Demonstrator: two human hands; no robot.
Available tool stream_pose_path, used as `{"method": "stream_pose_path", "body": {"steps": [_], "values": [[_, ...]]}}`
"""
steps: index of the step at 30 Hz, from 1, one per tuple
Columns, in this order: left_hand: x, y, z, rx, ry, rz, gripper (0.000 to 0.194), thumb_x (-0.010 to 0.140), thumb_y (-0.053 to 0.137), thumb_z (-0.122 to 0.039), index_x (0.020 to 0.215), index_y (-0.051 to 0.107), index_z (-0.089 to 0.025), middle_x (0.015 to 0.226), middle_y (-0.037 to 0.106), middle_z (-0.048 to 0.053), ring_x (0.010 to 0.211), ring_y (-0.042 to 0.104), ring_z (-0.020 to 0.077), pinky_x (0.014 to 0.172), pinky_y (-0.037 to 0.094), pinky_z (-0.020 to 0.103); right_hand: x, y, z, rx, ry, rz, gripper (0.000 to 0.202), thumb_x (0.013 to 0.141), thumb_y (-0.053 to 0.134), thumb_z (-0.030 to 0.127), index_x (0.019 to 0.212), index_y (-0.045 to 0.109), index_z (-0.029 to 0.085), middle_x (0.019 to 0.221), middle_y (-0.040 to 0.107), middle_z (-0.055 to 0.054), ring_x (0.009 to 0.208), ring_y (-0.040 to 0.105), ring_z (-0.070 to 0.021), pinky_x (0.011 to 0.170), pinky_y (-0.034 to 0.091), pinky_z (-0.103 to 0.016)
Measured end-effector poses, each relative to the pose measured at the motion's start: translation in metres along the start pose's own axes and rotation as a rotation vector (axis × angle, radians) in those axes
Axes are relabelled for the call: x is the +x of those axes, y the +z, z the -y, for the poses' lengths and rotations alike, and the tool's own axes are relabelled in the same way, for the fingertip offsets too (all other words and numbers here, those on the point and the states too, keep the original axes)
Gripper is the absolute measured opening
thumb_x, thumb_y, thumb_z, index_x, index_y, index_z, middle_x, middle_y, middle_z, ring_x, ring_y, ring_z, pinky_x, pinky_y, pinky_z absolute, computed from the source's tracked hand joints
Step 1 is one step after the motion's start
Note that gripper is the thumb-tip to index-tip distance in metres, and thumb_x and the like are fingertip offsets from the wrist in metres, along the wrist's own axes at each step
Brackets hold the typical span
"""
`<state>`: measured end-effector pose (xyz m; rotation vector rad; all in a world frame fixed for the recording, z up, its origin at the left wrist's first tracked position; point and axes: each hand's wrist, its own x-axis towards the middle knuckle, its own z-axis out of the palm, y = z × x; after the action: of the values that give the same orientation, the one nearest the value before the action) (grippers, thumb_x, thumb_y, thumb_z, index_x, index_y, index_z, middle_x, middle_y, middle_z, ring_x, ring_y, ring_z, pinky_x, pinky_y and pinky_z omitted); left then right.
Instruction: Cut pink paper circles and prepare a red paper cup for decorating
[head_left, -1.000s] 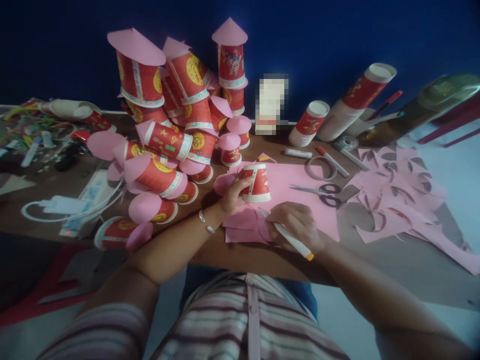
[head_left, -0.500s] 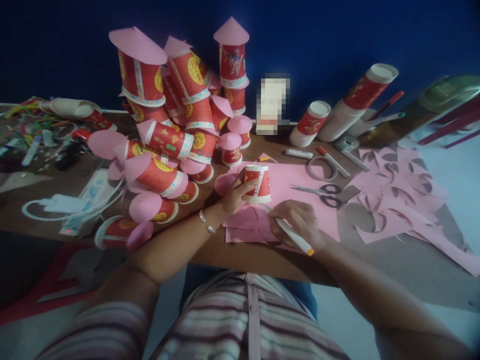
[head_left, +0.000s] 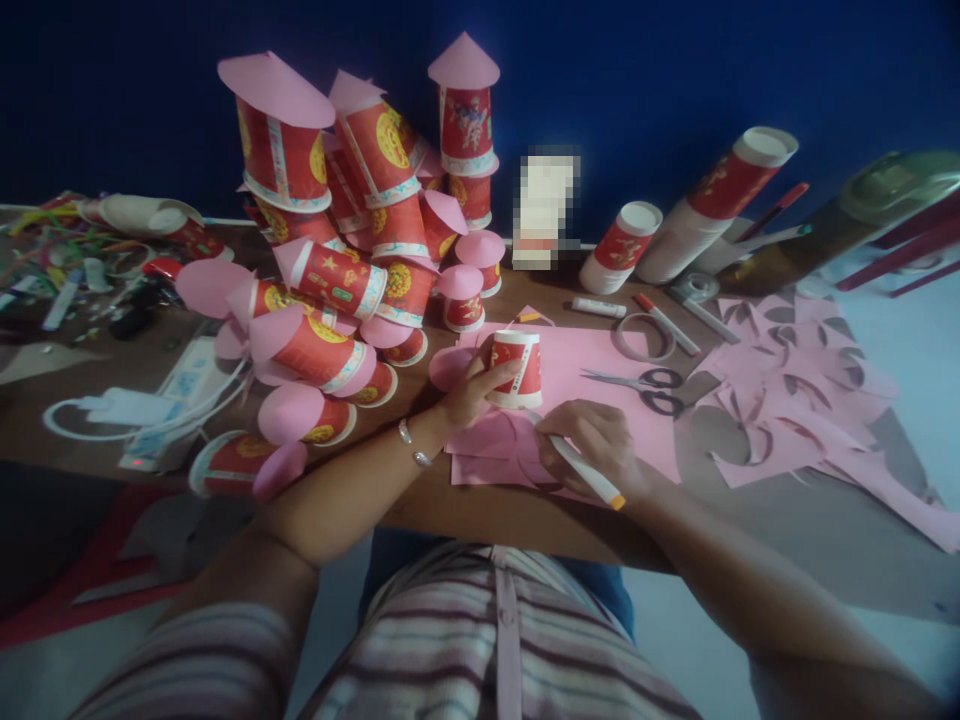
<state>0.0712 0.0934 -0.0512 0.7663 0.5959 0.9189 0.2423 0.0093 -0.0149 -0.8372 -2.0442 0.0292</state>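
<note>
Far L on desk [head_left: 420, 515]: power strip [head_left: 196, 378], then pile of pink-topped cups [head_left: 334, 278]. L hand [head_left: 469, 394] fingers wrapped on red cup [head_left: 529, 378] over pink paper [head_left: 615, 350]; R hand [head_left: 596, 432] fingers gripping white pen [head_left: 589, 473] w/ orange end, nr cup. Scissors [head_left: 637, 382] further R.

On your left you have a power strip [head_left: 196, 368], red light [head_left: 137, 463] lit, with a charger [head_left: 127, 408]; near left, a red chair [head_left: 82, 565]; far right, a bottle [head_left: 892, 195]; beyond, a blue wall [head_left: 637, 80].

Light: dim, bluish
Wall [head_left: 637, 80]: darkest, beyond the held cup [head_left: 526, 372]
Panel [head_left: 545, 200]: pixelated, behind it
Bottle [head_left: 870, 205]: glare, far right of it
</note>
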Motion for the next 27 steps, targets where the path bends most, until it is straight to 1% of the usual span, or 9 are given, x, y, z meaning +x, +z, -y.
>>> {"method": "stream_pose_path", "body": {"steps": [3,7,11,14,18,22,27], "values": [[0.0000,0.0010,-0.0005,0.010,-0.008,-0.012,0.042,0.073,0.086,-0.036,0.107,0.065,-0.022,0.092,0.072,0.001,0.082,0.069,0.0176,0.074,0.057,0.031,-0.0009,0.0009,-0.0003,0.002,-0.004,0.003,0.021,0.086,0.064,0.004,0.098,0.056,0.020,0.073,0.066,0.000,0.060,0.061,-0.0136,0.055,0.050,-0.027],[0.0000,0.0003,-0.0001,0.027,-0.007,-0.005,0.040,0.074,0.084,-0.036,0.108,0.066,-0.023,0.093,0.072,0.000,0.082,0.070,0.0173,0.074,0.056,0.032,0.0016,0.0011,0.0006,-0.013,-0.009,-0.009,0.020,0.089,0.061,0.005,0.098,0.055,0.022,0.071,0.065,0.002,0.058,0.060,-0.0120,0.055,0.049,-0.025],[0.0004,0.0014,-0.0004,0.012,-0.005,-0.015,0.040,0.073,0.085,-0.034,0.106,0.066,-0.022,0.090,0.073,0.000,0.079,0.069,0.0163,0.072,0.055,0.030,0.0022,0.0013,0.0002,-0.016,0.003,0.002,0.017,0.090,0.060,0.007,0.097,0.055,0.022,0.071,0.065,0.002,0.058,0.060,-0.0118,0.055,0.050,-0.025],[0.0009,0.0029,-0.0005,0.001,0.011,-0.014,0.040,0.072,0.087,-0.034,0.104,0.067,-0.021,0.091,0.073,0.000,0.080,0.070,0.0164,0.073,0.056,0.030,0.0014,0.0023,-0.0011,-0.017,0.010,0.010,0.017,0.089,0.061,0.008,0.097,0.055,0.022,0.071,0.066,0.002,0.058,0.060,-0.0120,0.055,0.050,-0.025],[0.0010,0.0023,0.0005,0.011,0.034,-0.002,0.036,0.073,0.086,-0.034,0.103,0.068,-0.022,0.090,0.073,0.000,0.081,0.070,0.0167,0.075,0.056,0.031,0.0018,0.0032,-0.0021,-0.043,0.013,-0.015,0.018,0.088,0.061,0.006,0.096,0.056,0.021,0.071,0.067,0.002,0.056,0.061,-0.0123,0.055,0.050,-0.025],[-0.0002,0.0005,0.0006,0.040,0.034,-0.004,0.035,0.076,0.083,-0.034,0.105,0.067,-0.023,0.093,0.073,0.000,0.085,0.070,0.0184,0.079,0.056,0.033,0.0035,0.0017,-0.0021,-0.077,0.047,-0.043,0.019,0.086,0.060,0.005,0.093,0.057,0.022,0.070,0.066,0.003,0.055,0.060,-0.0121,0.054,0.048,-0.025],[-0.0007,0.0021,-0.0010,0.038,0.031,0.000,0.035,0.075,0.084,-0.036,0.102,0.066,-0.021,0.088,0.071,0.000,0.080,0.069,0.0178,0.074,0.055,0.033,0.0054,-0.0010,-0.0009,-0.061,0.032,-0.074,0.022,0.084,0.062,0.003,0.093,0.056,0.022,0.068,0.066,0.003,0.054,0.059,-0.0127,0.053,0.048,-0.026]]}}
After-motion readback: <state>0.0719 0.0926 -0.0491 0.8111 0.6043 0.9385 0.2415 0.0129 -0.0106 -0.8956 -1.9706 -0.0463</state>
